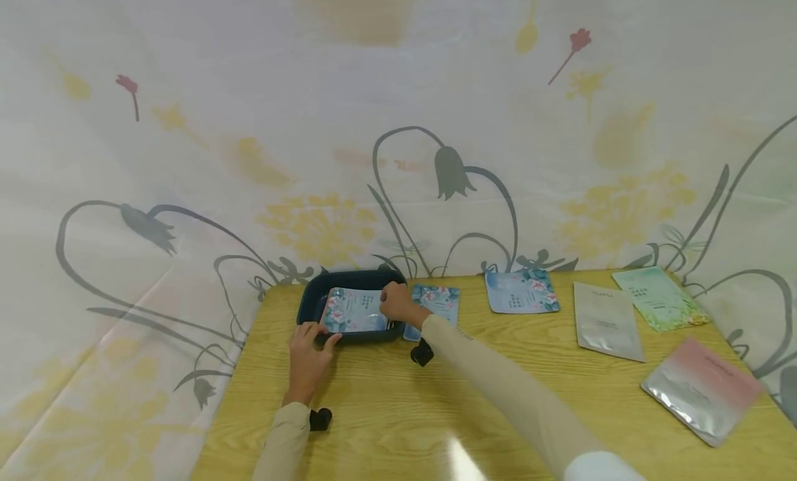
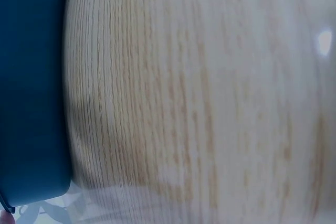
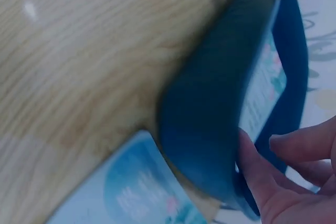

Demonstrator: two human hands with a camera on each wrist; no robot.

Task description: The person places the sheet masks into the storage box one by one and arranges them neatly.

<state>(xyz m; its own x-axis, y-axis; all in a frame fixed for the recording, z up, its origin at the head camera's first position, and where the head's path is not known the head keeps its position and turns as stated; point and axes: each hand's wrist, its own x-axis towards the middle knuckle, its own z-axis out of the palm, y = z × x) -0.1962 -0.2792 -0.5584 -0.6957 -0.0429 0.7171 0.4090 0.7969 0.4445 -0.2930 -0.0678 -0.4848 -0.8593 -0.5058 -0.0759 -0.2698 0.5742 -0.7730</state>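
A dark blue basin point(image 1: 351, 280) stands at the back left of the table. A sheet mask packet point(image 1: 355, 309) with pink flowers lies in it, face up. At the front left corner my left hand point(image 1: 309, 346) grips the rim, its thumb on the near side. My right hand point(image 1: 398, 302) reaches in at the right end, finger and thumb at the packet's edge; whether they press it firmly is hard to see. Beside the basin, partly behind the right wrist, lies a blue floral packet point(image 3: 149, 187). The left wrist view shows the basin's outer wall point(image 2: 31, 87).
Farther right lie another blue floral packet point(image 1: 521, 291), a silver-beige packet point(image 1: 607, 322), a green packet point(image 1: 660, 297) and a pink-silver packet point(image 1: 703, 391). The wooden table point(image 1: 386, 412) ends against a flower-printed cloth point(image 1: 311, 121) behind and at the sides.
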